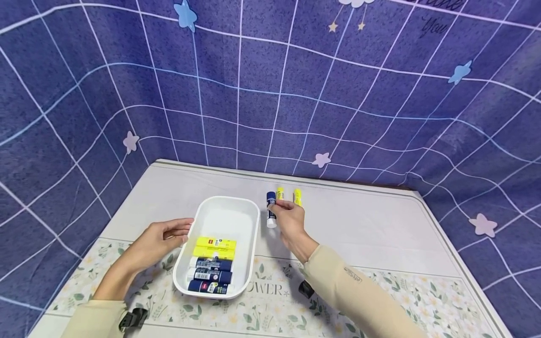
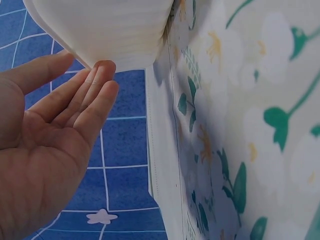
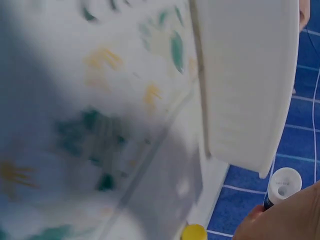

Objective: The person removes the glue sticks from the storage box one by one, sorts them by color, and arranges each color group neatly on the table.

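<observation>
My right hand (image 1: pixel 291 224) pinches a dark blue glue stick (image 1: pixel 271 198) with a white end, held just right of the white tray (image 1: pixel 228 216). In the right wrist view the white end of that stick (image 3: pixel 287 181) shows beyond the hand. Two yellow glue sticks (image 1: pixel 297 196) are partly hidden behind this hand. Inside the tray, two yellow glue sticks (image 1: pixel 215 242) and three dark blue glue sticks (image 1: pixel 211 275) lie side by side in the near half. Relaxed fingers of my left hand (image 2: pixel 55 125) are at the tray's left rim and appear to touch it.
A white table cover with a floral band (image 1: pixel 262 324) lies under everything. Purple-blue grid-patterned cloth (image 1: pixel 262 94) hangs behind the table's far edge and along both sides. Black straps (image 1: pixel 134 319) sit near the wrists.
</observation>
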`<control>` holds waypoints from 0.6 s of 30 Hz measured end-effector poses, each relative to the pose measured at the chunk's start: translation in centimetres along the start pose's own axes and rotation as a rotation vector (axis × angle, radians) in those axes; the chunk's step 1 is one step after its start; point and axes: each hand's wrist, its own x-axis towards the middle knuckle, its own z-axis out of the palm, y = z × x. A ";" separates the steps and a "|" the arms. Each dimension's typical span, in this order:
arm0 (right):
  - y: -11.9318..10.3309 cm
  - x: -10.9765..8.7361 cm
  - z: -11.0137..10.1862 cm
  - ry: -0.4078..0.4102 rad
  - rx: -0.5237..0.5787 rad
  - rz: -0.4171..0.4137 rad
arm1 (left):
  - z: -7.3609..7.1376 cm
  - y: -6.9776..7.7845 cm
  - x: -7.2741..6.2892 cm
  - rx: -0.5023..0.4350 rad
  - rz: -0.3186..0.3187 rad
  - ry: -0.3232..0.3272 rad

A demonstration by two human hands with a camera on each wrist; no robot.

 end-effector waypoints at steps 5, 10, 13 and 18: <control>1.2 -1.4 -1.3 -0.018 -0.049 0.041 | 0.1 0.1 0.0 0.010 0.014 0.001; 2.5 -2.9 -2.4 -0.040 -0.087 0.069 | 0.1 0.0 0.1 0.013 0.022 -0.002; 3.2 -4.0 -3.0 -0.040 -0.120 0.067 | 0.1 0.0 0.1 0.010 0.013 -0.004; 4.0 -5.5 -3.4 -0.021 -0.183 0.041 | 0.2 0.1 0.1 0.016 0.006 0.004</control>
